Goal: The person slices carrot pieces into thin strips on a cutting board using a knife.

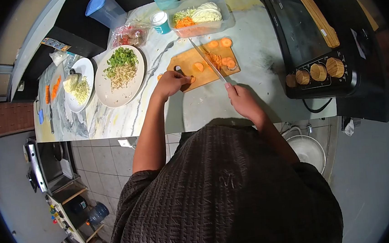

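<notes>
at the centre of the frame, the right hand (243, 100) is clamped around the handle of a long knife with a straight silver blade (207, 60). the blade runs toward the upper left, across a rectangular brown wooden cutting board (183, 62), its tip beyond the board's far edge. the left hand (171, 83), at the board's left end, has its fingers drawn together on a small orange carrot piece (192, 80), well apart from the blade.

the carrot looks partly cut up: a loose heap of thin orange carrot strips (215, 60) lies just beside the blade, toward the right part of the board, while several round orange carrot slices (226, 42) are uncut discs, at the board's far edge, near its middle and close to the heap.

just beyond the board, at the upper centre, a clear plastic container (205, 30) already holds orange shreds (184, 22) and pale cut cabbage (207, 12). left of the hands, a large round off-white plate (106, 99) bears chopped green leaves (123, 56) and pale sprouts (120, 78). farther left, a white oval plate (88, 68) carries shredded pale cabbage (81, 91) with an unshredded chunk (70, 83) beside it. everything rests on a pale marbled counter (157, 107).
</notes>
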